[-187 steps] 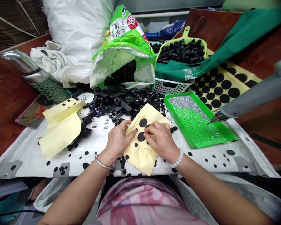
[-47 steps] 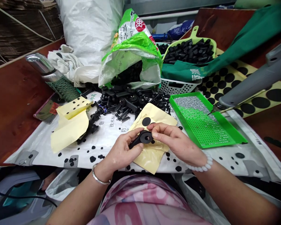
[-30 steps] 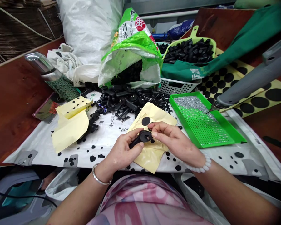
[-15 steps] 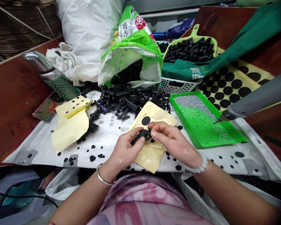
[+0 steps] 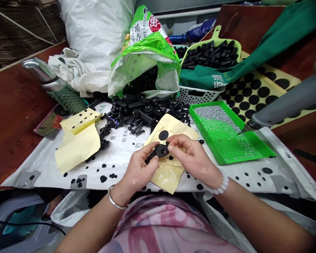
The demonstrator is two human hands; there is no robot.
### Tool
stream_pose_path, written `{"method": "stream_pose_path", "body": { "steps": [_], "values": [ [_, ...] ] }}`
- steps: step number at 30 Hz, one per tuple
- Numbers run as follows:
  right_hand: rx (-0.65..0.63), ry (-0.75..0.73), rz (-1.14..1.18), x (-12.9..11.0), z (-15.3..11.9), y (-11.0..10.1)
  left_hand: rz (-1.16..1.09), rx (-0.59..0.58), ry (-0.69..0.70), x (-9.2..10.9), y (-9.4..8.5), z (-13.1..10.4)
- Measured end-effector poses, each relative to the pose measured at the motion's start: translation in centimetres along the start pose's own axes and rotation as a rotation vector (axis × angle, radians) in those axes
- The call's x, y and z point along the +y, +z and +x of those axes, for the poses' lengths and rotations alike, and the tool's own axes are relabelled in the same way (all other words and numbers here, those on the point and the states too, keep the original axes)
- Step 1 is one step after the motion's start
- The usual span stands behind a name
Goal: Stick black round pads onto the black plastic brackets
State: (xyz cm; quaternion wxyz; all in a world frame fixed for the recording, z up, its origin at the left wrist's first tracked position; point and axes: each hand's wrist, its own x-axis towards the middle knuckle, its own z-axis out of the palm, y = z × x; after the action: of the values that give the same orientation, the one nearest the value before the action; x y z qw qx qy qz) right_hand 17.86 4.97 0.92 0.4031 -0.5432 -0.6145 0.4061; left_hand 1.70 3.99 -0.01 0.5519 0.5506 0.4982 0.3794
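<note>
My left hand [image 5: 141, 168] grips a black plastic part [image 5: 162, 150] with a round end, thumb and forefinger on its edges. My right hand [image 5: 196, 160] has its thumb and fingertips pressed together at the right side of that round end; a dark bit shows at the fingertips, too small to make out. Under both hands lies a yellow backing sheet [image 5: 171, 179] with a large black dot [image 5: 163, 135] above the part. Beyond the sheet is a heap of black plastic parts [image 5: 137, 109].
At the right a green tray [image 5: 226, 144] holds small metal pieces, with the tip of a grey power screwdriver [image 5: 284, 105] above it. Left are another yellow sheet [image 5: 79, 149] and a flask [image 5: 65, 96]. A green bag [image 5: 152, 49] stands behind.
The view has shifted slightly. The round end of the black part shows more fully, and my left thumb sits lower on its edge. My right fingertips remain beside it.
</note>
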Motion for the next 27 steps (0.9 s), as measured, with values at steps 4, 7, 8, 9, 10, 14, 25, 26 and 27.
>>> {"method": "stream_pose_path", "body": {
  "steps": [4, 7, 8, 9, 10, 14, 25, 26, 27],
  "values": [
    [0.01, -0.039, -0.017, -0.2, 0.2, 0.0, -0.067, 0.005, -0.054, 0.6, -0.1, 0.0],
    [0.016, -0.065, -0.046, -0.6, 0.3, 0.0, -0.105, 0.008, -0.087, 1.0, -0.3, 0.0],
    [0.014, -0.07, -0.054, -0.7, 0.4, 0.0, -0.111, 0.005, -0.098, 1.1, -0.4, 0.0],
    [0.009, -0.072, -0.059, -0.8, 0.4, 0.0, -0.114, -0.001, -0.107, 1.2, -0.4, 0.1],
    [0.005, -0.076, -0.064, -0.8, 0.4, -0.1, -0.117, -0.008, -0.114, 1.2, -0.5, 0.1],
    [0.002, -0.103, -0.082, -0.7, 0.6, -0.1, -0.126, -0.038, -0.108, 1.0, -0.5, 0.1],
    [0.063, -0.518, -0.338, -3.9, -3.4, -0.1, -0.063, 0.012, 0.034, 0.0, -0.5, 0.7],
    [0.044, -0.504, -0.294, -4.0, -3.5, -0.4, -0.078, 0.017, 0.025, 0.1, -0.6, 0.7],
    [0.023, -0.462, -0.234, -4.1, -3.4, -0.7, -0.094, 0.018, 0.002, 0.3, -0.6, 0.7]
  ]
}}
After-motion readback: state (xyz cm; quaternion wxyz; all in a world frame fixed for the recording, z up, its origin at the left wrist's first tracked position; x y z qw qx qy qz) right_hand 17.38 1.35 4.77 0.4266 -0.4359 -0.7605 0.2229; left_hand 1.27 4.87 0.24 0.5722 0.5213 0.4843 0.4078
